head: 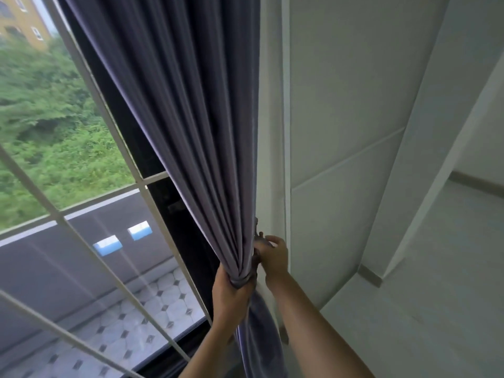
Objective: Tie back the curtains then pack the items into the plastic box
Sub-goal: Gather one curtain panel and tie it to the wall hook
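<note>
A grey-purple curtain [196, 126] hangs gathered against the white wall at the window's right edge. My left hand [231, 296] grips the bunched curtain where a fabric tie-back band [242, 281] circles it. My right hand [272, 257] is at the wall side of the bundle, fingers curled on the end of the tie-back by a small dark hook [257, 236]. The lower curtain [259, 336] falls loose below my hands. No plastic box is in view.
A large window with white bars [117, 148] fills the left, showing a tiled balcony and greenery outside. White wall panels [341, 105] and a corner column stand to the right, with pale floor [436, 268] beyond.
</note>
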`<state>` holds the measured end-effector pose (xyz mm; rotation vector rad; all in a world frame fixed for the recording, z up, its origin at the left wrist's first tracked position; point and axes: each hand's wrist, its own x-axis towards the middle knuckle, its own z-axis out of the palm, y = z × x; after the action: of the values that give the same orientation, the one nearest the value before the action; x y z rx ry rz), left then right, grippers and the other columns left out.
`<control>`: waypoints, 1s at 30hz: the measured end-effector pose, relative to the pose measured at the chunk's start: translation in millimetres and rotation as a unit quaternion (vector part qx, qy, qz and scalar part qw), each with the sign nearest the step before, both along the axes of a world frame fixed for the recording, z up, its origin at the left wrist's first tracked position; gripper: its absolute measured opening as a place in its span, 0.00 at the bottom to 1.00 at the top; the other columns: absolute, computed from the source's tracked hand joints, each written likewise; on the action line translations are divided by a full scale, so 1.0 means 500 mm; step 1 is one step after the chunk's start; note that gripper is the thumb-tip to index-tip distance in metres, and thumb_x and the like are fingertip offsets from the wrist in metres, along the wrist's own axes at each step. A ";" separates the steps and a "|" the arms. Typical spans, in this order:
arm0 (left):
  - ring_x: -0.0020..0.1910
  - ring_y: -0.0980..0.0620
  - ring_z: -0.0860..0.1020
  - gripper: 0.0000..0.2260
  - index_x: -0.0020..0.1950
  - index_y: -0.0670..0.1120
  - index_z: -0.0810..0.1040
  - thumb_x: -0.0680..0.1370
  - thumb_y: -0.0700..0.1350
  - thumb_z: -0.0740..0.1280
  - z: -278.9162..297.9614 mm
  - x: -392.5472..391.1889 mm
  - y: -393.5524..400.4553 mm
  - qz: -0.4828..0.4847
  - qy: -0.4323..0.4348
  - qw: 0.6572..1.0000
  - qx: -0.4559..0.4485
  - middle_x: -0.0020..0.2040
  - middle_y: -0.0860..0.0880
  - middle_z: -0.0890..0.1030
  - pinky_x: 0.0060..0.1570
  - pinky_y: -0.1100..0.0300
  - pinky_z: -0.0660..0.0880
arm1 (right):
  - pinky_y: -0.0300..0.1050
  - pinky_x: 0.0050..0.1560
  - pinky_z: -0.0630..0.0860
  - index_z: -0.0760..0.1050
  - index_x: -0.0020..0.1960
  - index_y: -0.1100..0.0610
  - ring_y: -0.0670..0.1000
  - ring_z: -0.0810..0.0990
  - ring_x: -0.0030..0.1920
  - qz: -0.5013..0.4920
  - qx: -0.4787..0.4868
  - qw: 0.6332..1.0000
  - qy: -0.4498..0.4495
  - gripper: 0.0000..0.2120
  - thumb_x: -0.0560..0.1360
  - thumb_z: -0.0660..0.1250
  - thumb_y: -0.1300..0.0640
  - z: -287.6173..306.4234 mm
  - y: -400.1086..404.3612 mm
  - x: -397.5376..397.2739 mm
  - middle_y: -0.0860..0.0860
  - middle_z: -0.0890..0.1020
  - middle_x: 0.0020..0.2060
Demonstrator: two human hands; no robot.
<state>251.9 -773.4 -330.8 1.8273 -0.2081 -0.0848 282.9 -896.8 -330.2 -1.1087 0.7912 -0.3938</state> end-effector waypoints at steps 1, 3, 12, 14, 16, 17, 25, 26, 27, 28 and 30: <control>0.44 0.66 0.78 0.19 0.56 0.53 0.73 0.70 0.39 0.74 0.000 0.002 0.005 0.006 0.001 1.000 0.000 0.47 0.58 0.78 0.35 0.71 0.73 | 0.47 0.42 0.77 0.72 0.52 0.56 0.53 0.80 0.43 -0.014 0.029 0.999 -0.011 0.16 0.67 0.72 0.60 0.002 -0.015 0.001 0.58 0.81 0.48; 0.46 0.63 0.77 0.19 0.56 0.52 0.72 0.70 0.40 0.74 -0.003 0.007 0.014 0.022 -0.001 1.000 0.015 0.48 0.59 0.78 0.38 0.70 0.72 | 0.50 0.49 0.79 0.73 0.52 0.56 0.54 0.81 0.44 -0.005 0.063 0.998 -0.028 0.14 0.69 0.73 0.60 0.005 -0.042 0.000 0.58 0.81 0.45; 0.45 0.66 0.75 0.21 0.57 0.55 0.67 0.72 0.40 0.73 -0.014 -0.010 -0.006 0.040 -0.019 0.999 0.023 0.47 0.62 0.76 0.36 0.72 0.72 | 0.49 0.45 0.80 0.74 0.48 0.60 0.53 0.79 0.42 0.106 -0.007 0.994 0.013 0.07 0.73 0.70 0.63 -0.020 -0.071 -0.004 0.56 0.79 0.44; 0.46 0.65 0.75 0.23 0.56 0.57 0.64 0.72 0.39 0.72 -0.015 -0.009 -0.006 0.040 -0.026 0.998 0.029 0.47 0.62 0.75 0.37 0.73 0.70 | 0.52 0.47 0.79 0.74 0.44 0.58 0.53 0.77 0.41 0.082 -0.028 0.996 0.032 0.05 0.73 0.69 0.59 -0.030 -0.080 0.003 0.54 0.77 0.39; 0.47 0.63 0.73 0.24 0.57 0.57 0.63 0.71 0.38 0.72 -0.021 -0.001 -0.003 0.041 -0.032 0.998 0.037 0.48 0.61 0.73 0.40 0.73 0.69 | 0.53 0.48 0.79 0.74 0.43 0.57 0.53 0.77 0.40 0.053 -0.052 0.996 0.050 0.06 0.72 0.71 0.57 -0.036 -0.087 0.010 0.54 0.78 0.39; 0.48 0.62 0.73 0.25 0.58 0.56 0.64 0.71 0.37 0.73 -0.025 0.003 -0.001 0.042 -0.029 0.998 0.039 0.49 0.61 0.73 0.43 0.72 0.69 | 0.53 0.49 0.79 0.75 0.43 0.58 0.54 0.78 0.42 0.047 -0.055 0.996 0.054 0.06 0.72 0.71 0.57 -0.039 -0.089 0.012 0.54 0.79 0.40; 0.55 0.53 0.72 0.18 0.57 0.50 0.74 0.70 0.40 0.74 -0.046 0.032 0.011 0.022 -0.041 0.997 0.069 0.53 0.55 0.72 0.54 0.56 0.76 | 0.45 0.37 0.80 0.78 0.49 0.56 0.53 0.80 0.46 0.079 0.013 0.997 0.024 0.04 0.77 0.67 0.56 -0.034 -0.080 0.019 0.55 0.81 0.47; 0.56 0.53 0.72 0.18 0.56 0.51 0.74 0.70 0.40 0.74 -0.045 0.031 0.010 0.023 -0.042 0.997 0.067 0.53 0.55 0.72 0.54 0.57 0.75 | 0.45 0.37 0.79 0.78 0.47 0.56 0.53 0.80 0.45 0.079 0.013 0.996 0.025 0.05 0.76 0.68 0.55 -0.036 -0.080 0.020 0.55 0.81 0.46; 0.56 0.53 0.71 0.18 0.56 0.51 0.73 0.70 0.40 0.74 -0.044 0.030 0.010 0.026 -0.042 0.997 0.066 0.53 0.56 0.71 0.53 0.59 0.74 | 0.46 0.37 0.80 0.78 0.45 0.57 0.53 0.80 0.45 0.075 0.014 0.997 0.028 0.06 0.76 0.69 0.54 -0.039 -0.080 0.022 0.55 0.82 0.44; 0.55 0.54 0.71 0.19 0.56 0.52 0.72 0.69 0.40 0.74 -0.043 0.028 0.009 0.029 -0.039 0.997 0.065 0.53 0.55 0.71 0.53 0.60 0.72 | 0.47 0.37 0.80 0.79 0.44 0.58 0.55 0.81 0.44 0.069 0.010 0.997 0.030 0.08 0.75 0.70 0.54 -0.043 -0.083 0.024 0.55 0.82 0.43; 0.55 0.55 0.70 0.20 0.56 0.54 0.70 0.70 0.40 0.74 -0.041 0.025 0.006 0.031 -0.031 0.997 0.061 0.53 0.55 0.71 0.51 0.64 0.70 | 0.50 0.39 0.82 0.79 0.43 0.62 0.56 0.82 0.41 0.066 -0.002 0.997 0.039 0.09 0.74 0.71 0.55 -0.052 -0.088 0.028 0.58 0.83 0.42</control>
<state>264.7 -770.3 -351.3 1.9578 -0.1918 0.0026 297.0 -940.8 -356.2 -1.1789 0.7808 -0.2418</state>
